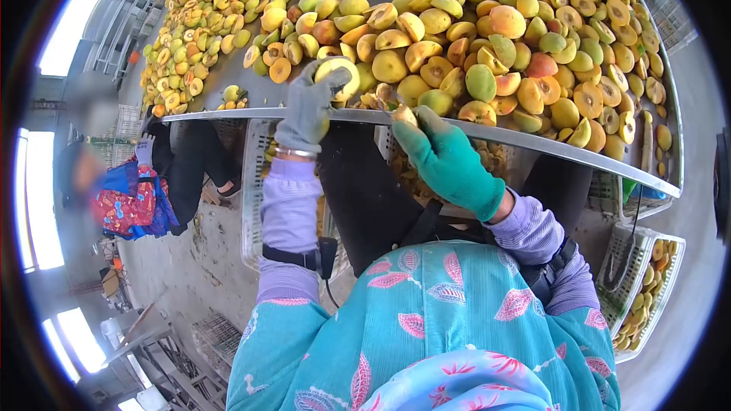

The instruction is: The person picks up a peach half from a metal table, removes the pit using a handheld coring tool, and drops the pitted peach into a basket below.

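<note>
Worktop: long grey metal worktop [548, 144] running across the upper half of the frame, rim towards the person

Fruit heap: big heap of yellow, orange and greenish halved stone fruit [487, 38] all over it, thickest at upper right, with a second spread at upper left

Left hand: left hand [308, 110] in a grey knit glove, centre of frame at the rim, fingers curled around a pale yellow fruit half [339, 76], cut face towards the camera

Where that fruit is: held up just over the near edge of the worktop, right beside the heap

Right hand: right hand [449, 160] in a green knit glove, just right of the grey one, fingertips pinched on a small yellowish piece [403, 115] at the rim; honestly can't tell what that piece is

Hands to each other: close together, not touching

Clothing: lilac sleeves, black strap [304, 257] round the left forearm, teal jacket with pink leaf print [426, 320] filling the bottom

Under the worktop: white plastic slatted crate [255, 183] below the left hand

Lower right: another white crate [647, 281] on the floor with fruit halves in it

Left edge: a second person in a red and blue patterned apron [133, 198], well apart from both hands
</note>
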Demonstrator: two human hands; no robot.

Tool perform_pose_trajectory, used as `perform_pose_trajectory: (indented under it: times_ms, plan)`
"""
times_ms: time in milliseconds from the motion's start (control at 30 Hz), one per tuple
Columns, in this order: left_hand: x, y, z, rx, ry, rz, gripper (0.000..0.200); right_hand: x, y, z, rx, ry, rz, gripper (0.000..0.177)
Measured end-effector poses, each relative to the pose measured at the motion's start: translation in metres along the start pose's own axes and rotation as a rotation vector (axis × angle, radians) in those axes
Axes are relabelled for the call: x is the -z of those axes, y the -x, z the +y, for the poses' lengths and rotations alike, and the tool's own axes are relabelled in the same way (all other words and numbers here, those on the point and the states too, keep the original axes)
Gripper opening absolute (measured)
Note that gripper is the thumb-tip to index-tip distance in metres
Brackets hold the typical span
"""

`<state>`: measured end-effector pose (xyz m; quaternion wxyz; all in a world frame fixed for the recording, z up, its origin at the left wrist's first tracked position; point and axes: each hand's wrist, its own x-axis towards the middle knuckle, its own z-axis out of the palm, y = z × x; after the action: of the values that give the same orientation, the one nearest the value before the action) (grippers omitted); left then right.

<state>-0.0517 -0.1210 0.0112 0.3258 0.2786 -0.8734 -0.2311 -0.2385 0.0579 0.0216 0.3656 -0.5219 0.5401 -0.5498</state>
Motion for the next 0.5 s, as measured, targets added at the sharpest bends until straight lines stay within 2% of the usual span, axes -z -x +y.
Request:
perform_pose_trajectory:
  times_ms: [33,67,100,167,200,300,433,500]
  plan:
    - [-0.010,0.004,0.023,-0.074,-0.080,0.022,0.031,-0.002,-0.005,-0.001,0.091,0.165,0.040,0.034]
    - [-0.020,0.007,0.045,-0.146,-0.162,0.051,0.027,-0.002,-0.007,-0.002,0.005,0.251,-0.031,0.035]
    - [-0.030,0.007,0.065,-0.232,-0.285,0.088,0.025,-0.002,-0.006,0.000,-0.023,0.251,-0.008,0.036]
    - [-0.044,0.003,0.095,-0.035,-0.036,0.118,0.024,-0.002,-0.001,0.007,-0.078,0.253,0.033,0.036]
    - [-0.047,0.003,0.101,0.067,0.085,0.133,0.024,0.001,0.002,0.011,-0.124,0.109,0.009,0.037]
    - [-0.056,0.002,0.098,0.033,0.108,0.101,0.026,0.004,0.009,0.001,-0.119,0.092,0.073,0.036]
    - [-0.062,0.001,0.108,0.022,0.072,0.100,0.023,0.008,0.007,0.009,-0.101,0.111,0.047,0.035]
    - [-0.066,0.001,0.113,0.085,0.094,0.143,0.020,0.007,0.007,0.011,-0.131,0.042,0.032,0.035]
